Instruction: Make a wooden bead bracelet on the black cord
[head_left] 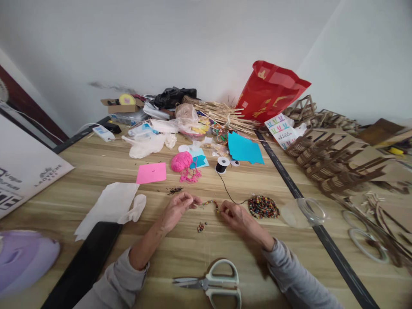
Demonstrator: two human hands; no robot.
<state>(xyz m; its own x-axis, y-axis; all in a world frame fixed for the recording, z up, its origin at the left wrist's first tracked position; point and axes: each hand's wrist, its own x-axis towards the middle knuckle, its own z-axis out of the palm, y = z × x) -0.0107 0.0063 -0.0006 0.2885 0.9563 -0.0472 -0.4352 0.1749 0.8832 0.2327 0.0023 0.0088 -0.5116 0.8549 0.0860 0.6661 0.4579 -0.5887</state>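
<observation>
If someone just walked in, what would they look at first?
Probably the big red bag, leaning at the back of the table, right of the middle. Next might come the bright pink yarn, near the middle, left of the black spool. Nearer, a colourful beaded string stretches between the left hand and right hand.

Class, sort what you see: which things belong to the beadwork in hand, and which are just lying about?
Probably in use:
- bead strand between left hand and right hand
- loose beads
- multicoloured bead heap
- black cord spool
- scissors, set down nearby

Apparently lying about:
- pink yarn ball
- pink sheet
- red bag
- blue sheet
</observation>
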